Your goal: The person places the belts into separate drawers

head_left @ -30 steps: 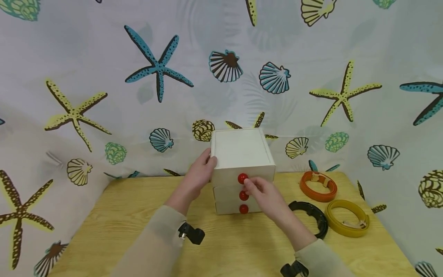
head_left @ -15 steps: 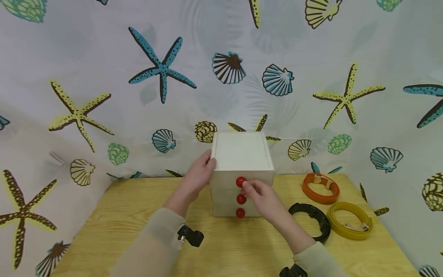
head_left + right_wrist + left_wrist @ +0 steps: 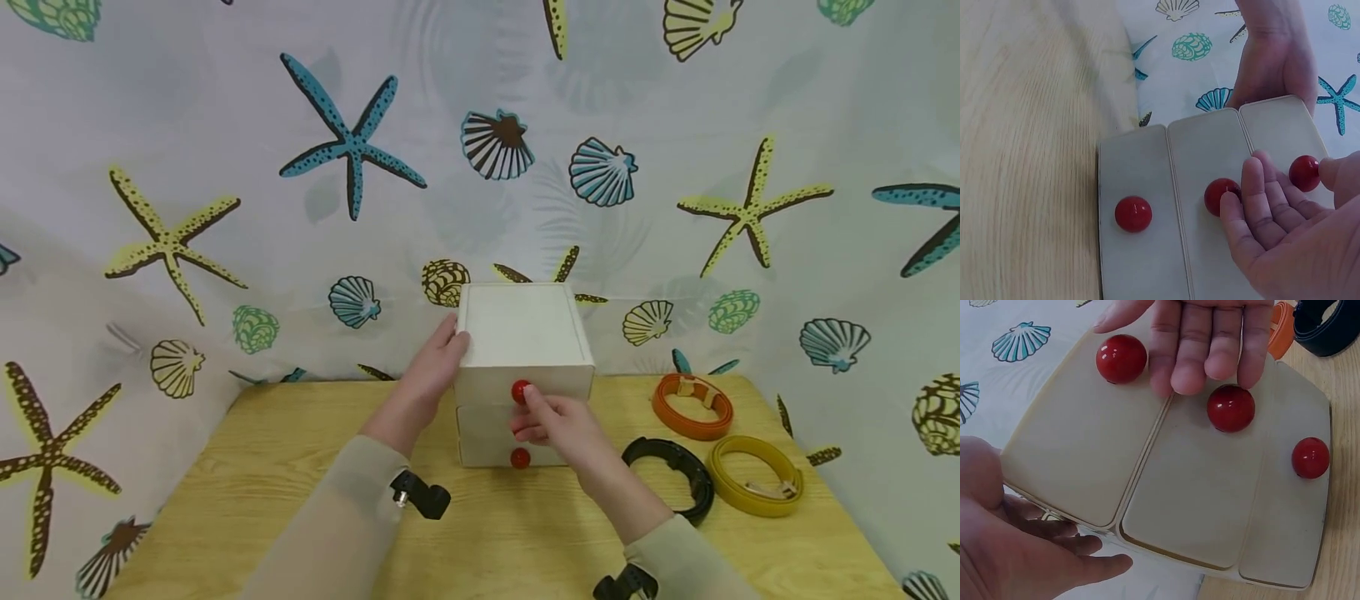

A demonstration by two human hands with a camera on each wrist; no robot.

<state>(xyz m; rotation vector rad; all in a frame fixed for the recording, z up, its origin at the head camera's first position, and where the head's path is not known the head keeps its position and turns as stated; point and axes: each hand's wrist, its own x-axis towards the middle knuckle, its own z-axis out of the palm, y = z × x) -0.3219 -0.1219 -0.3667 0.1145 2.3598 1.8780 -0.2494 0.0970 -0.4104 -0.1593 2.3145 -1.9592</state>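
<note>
A white box (image 3: 525, 325) of three stacked drawers stands on the table, each drawer front bearing a round red knob. My left hand (image 3: 431, 362) braces its left side, fingers fairly straight along the side panel and thumb by the top edge. At the front, my right hand (image 3: 562, 429) has its thumb against the top knob (image 3: 1304, 173). The other fingers of that hand extend loosely near the middle knob (image 3: 1221, 196), which the hand covers in the head view. The bottom knob (image 3: 521, 457) is untouched. All three drawers look pushed in.
On the right of the wooden table (image 3: 300, 475) lie three coiled belts: an orange belt (image 3: 670, 421), a black belt (image 3: 702, 479) and a yellow belt (image 3: 738, 500). A cloth (image 3: 420, 208) printed with starfish and shells hangs behind and at the sides.
The right hand's fingers have loosened from their pinch on the top knob and dropped over the middle one, the thumb staying at the top knob. My left hand keeps its place.
</note>
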